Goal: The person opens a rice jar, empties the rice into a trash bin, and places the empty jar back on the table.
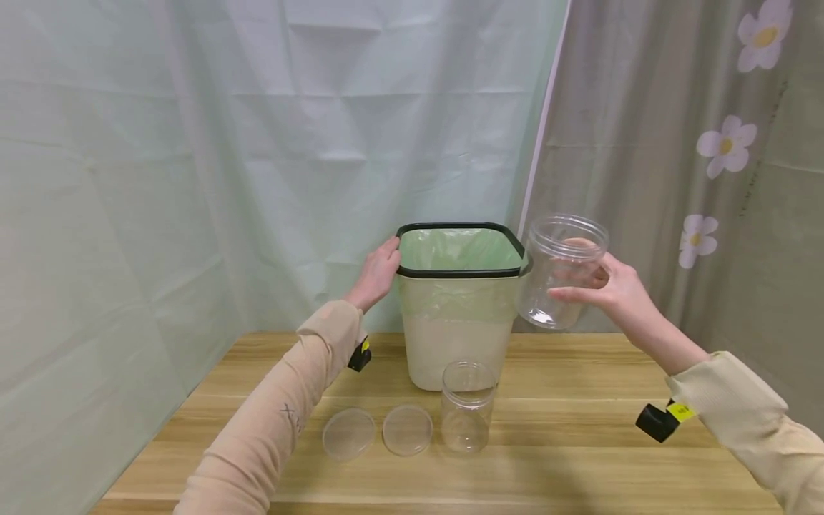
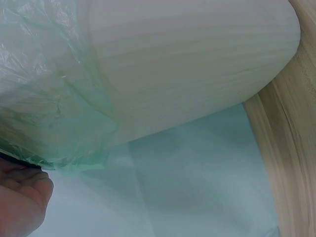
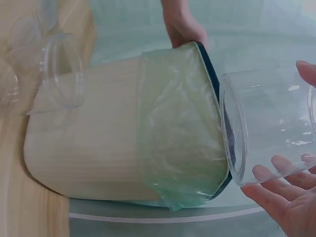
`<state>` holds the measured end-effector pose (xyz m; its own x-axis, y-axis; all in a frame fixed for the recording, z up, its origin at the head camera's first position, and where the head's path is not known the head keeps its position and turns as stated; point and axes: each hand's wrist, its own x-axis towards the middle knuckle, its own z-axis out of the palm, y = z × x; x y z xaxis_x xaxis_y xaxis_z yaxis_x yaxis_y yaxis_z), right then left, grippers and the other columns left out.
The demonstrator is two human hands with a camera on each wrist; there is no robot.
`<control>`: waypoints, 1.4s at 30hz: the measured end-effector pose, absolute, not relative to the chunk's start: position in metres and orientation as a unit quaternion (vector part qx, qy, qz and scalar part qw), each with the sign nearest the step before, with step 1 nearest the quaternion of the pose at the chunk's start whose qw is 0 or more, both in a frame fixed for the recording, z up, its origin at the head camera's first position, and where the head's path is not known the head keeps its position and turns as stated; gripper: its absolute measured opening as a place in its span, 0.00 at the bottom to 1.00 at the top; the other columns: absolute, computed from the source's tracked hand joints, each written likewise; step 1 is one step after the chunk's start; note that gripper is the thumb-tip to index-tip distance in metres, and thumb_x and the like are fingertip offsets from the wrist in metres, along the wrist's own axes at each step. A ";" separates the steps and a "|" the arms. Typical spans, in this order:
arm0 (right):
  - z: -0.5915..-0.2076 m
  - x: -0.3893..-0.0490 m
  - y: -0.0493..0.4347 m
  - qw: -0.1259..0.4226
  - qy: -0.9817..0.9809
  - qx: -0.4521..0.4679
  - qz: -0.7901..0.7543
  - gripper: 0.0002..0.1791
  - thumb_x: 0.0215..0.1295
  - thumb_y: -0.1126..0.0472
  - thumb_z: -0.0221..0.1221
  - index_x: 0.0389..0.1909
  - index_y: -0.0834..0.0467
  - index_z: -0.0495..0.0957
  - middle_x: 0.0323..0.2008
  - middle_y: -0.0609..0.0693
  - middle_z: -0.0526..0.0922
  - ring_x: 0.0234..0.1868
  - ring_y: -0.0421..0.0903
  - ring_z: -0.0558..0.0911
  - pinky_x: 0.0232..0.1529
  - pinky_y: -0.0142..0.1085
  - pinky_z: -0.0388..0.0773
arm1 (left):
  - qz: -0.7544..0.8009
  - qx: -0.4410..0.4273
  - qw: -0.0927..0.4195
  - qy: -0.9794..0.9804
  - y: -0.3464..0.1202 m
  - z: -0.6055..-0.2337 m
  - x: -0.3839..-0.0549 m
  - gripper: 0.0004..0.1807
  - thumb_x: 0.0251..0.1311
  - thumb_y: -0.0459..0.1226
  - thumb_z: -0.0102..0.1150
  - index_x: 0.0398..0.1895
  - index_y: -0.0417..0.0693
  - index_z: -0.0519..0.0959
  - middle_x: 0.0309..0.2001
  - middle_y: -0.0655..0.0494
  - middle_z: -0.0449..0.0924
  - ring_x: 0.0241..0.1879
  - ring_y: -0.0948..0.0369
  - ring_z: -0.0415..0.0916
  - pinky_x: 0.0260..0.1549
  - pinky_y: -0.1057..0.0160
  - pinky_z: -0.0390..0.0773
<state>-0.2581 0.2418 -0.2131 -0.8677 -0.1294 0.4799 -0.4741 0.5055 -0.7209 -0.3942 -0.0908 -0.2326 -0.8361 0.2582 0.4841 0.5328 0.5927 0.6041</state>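
Observation:
A pale trash bin (image 1: 450,336) stands upright on the table, with a black rim (image 1: 460,273) and a green liner bag (image 2: 59,98) folded over its top. My left hand (image 1: 378,275) grips the rim on the left side, fingers curled at the edge. On the other side, my right hand (image 1: 614,293) holds a clear lidless jar (image 1: 547,293) between thumb and fingers, slightly tilted. That jar is raised beside the bin's right rim; in the right wrist view its base (image 3: 234,133) overlaps the rim, and I cannot tell whether they touch.
A second clear jar (image 1: 466,425) stands open in front of the bin. Two round transparent lids, a left lid (image 1: 348,434) and a right lid (image 1: 408,430), lie flat on the wooden table (image 1: 579,443). Curtains (image 1: 360,143) hang behind and at the sides.

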 end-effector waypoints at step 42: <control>-0.336 -0.276 0.259 0.091 -0.858 0.177 0.473 0.42 0.41 0.62 0.70 0.55 0.69 0.58 0.48 0.63 0.71 0.46 0.60 0.73 0.40 0.45 0.71 | -0.381 -0.220 0.182 -0.880 -0.093 -0.233 -0.392 0.27 0.65 0.37 0.29 0.65 0.32 0.55 0.66 0.44 0.51 0.65 0.53 0.47 0.60 0.63 0.46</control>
